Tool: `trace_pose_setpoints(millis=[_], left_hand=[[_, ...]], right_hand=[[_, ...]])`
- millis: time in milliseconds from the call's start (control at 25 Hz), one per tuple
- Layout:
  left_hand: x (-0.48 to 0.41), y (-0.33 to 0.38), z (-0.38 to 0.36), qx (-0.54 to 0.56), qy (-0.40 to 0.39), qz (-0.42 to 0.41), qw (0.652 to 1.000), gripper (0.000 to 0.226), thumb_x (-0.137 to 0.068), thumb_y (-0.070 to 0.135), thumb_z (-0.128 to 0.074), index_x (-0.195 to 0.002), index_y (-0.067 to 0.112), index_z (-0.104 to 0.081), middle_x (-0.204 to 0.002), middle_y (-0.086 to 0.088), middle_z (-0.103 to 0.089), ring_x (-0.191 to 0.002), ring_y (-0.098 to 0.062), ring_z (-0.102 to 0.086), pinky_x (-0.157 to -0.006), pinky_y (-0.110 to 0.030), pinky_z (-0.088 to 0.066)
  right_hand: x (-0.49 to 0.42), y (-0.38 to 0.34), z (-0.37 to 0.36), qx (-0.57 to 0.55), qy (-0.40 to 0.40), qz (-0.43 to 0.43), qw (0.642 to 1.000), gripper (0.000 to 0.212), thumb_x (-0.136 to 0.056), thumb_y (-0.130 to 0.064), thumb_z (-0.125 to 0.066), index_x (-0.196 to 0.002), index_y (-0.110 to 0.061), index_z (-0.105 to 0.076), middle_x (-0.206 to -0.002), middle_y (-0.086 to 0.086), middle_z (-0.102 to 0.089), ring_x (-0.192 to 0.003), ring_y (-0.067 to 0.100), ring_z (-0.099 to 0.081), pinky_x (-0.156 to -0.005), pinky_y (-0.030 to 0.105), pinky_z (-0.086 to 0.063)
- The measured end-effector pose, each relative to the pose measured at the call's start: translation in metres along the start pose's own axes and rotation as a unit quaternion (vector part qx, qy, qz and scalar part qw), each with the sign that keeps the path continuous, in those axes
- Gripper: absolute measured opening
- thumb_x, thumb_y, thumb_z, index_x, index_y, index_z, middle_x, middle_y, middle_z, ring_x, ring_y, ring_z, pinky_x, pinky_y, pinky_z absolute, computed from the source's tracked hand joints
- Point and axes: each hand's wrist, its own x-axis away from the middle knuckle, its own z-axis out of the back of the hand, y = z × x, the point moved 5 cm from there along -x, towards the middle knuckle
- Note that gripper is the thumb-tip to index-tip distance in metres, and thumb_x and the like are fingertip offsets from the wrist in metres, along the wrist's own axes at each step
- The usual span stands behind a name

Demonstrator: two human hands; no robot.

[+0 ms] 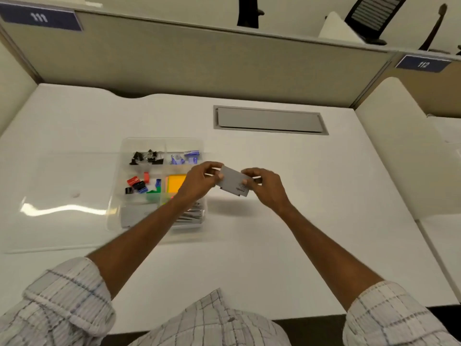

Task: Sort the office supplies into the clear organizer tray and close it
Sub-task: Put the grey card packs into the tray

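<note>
Just right of the clear plastic organizer tray point(159, 140), above the white desk point(311, 221), a flat grey rectangular box with small print near one end point(233, 182) is held off the surface by both hands. The left hand point(199, 182) pinches its left end between thumb and curled fingers, and the right hand point(268, 187) pinches the right end likewise. It looks light, stiff and smooth, probably thin card, so a pinch at the short ends should do, sparing the broad faces. Similar grey boxes point(134, 216) lie in the tray's near compartment, partly hidden by the left forearm. The tray's clear lid point(62, 186) lies open, flat to the left. A beige partition point(199, 58) backs the desk, which has a grey hatch point(270, 120).
</note>
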Motion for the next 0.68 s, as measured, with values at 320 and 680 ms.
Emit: trace_pose_setpoints(millis=[320, 680], left_hand=[[0.075, -0.022, 0.141, -0.128, 0.083, -0.049, 0.987, 0.025, -0.092, 0.024, -0.066, -0.116, 0.026, -0.073, -0.097, 0.0, -0.074, -0.086, -0.015, -0.069, -0.075, -0.024, -0.055], [0.106, -0.073, 0.212, -0.293, 0.113, -0.048, 0.948, 0.022, -0.09, 0.027, -0.069, -0.109, 0.021, -0.077, -0.1, 0.0, -0.077, -0.083, -0.014, -0.062, -0.082, -0.032, -0.052]], right_hand=[[0.019, -0.097, -0.112, -0.052, -0.035, 0.013, 0.998, 0.025, -0.088, -0.009, -0.068, -0.112, -0.012, -0.074, -0.115, 0.006, -0.071, -0.1, 0.02, -0.068, -0.088, 0.025, -0.052], [0.023, -0.144, -0.208, 0.142, -0.095, 0.086, 0.982, 0.028, -0.094, -0.009, -0.059, -0.119, -0.012, -0.072, -0.113, 0.012, -0.069, -0.106, 0.026, -0.061, -0.094, 0.035, -0.049]])
